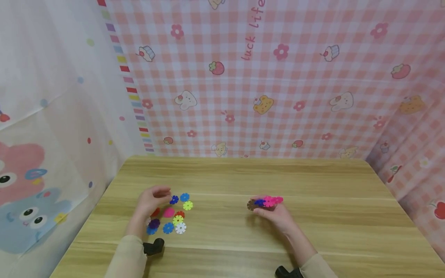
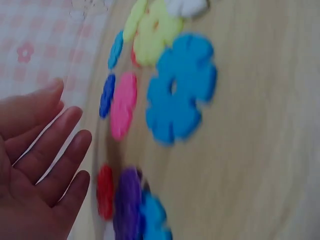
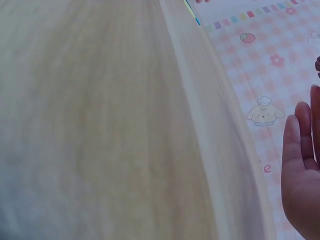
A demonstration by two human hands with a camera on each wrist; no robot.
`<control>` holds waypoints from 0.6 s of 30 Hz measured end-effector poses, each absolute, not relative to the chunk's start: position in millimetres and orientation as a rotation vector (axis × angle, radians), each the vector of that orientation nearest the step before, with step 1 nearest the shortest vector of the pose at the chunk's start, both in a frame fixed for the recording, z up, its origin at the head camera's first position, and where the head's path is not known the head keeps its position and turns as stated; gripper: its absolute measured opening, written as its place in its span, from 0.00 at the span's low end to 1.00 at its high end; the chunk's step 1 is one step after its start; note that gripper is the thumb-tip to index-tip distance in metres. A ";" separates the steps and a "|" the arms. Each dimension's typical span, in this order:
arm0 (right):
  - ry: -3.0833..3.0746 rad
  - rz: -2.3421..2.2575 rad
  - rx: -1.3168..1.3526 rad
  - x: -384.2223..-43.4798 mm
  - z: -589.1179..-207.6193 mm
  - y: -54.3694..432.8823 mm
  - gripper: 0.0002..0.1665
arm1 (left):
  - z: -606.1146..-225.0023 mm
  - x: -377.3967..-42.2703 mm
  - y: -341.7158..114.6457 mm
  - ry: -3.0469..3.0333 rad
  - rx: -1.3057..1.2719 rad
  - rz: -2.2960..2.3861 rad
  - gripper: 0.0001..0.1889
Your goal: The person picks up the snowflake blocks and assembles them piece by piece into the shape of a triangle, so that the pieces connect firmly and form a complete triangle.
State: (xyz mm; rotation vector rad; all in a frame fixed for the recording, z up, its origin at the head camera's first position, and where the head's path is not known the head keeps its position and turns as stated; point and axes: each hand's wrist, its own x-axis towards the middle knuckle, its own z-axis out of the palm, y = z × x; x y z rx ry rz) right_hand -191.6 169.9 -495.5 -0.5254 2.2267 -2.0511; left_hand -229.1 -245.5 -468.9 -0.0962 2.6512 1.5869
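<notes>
My right hand (image 1: pixel 276 215) pinches a joined row of plastic snowflake discs above the table, with a brown disc (image 1: pixel 250 205) at the left end, a dark blue one (image 1: pixel 259 202) in the middle and pink ones (image 1: pixel 269 201) at the right. In the right wrist view only part of that hand (image 3: pixel 302 165) shows, at the right edge. Over the loose discs on the left hovers my left hand (image 1: pixel 153 201), its fingers loosely extended and nothing in them. Close to its fingertips lie a dark blue disc (image 1: pixel 174 199) and a pink disc (image 2: pixel 124 106).
Around the left hand lie a light blue disc (image 2: pixel 182 90), a white disc (image 1: pixel 180 228), a purple disc (image 2: pixel 128 205), a red disc (image 2: pixel 105 192) and several more. The wooden table (image 1: pixel 222 235) ends at a pink checked cloth (image 1: pixel 236 88). Black wrist mounts (image 1: pixel 154 247) sit at both sleeves.
</notes>
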 end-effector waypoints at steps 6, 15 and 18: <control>2.231 -2.069 -0.582 -191.3 -495.5 170.5 0.21 | -472.1 -221.8 -267.3 2.677 -0.023 1.504 0.22; 2.209 -2.084 -0.550 -190.7 -494.3 169.3 0.21 | -479.6 -209.1 -291.1 2.646 -0.011 1.461 0.25; 2.213 -2.071 -0.519 -189.9 -493.7 168.6 0.21 | -481.5 -207.1 -294.4 2.645 0.015 1.456 0.26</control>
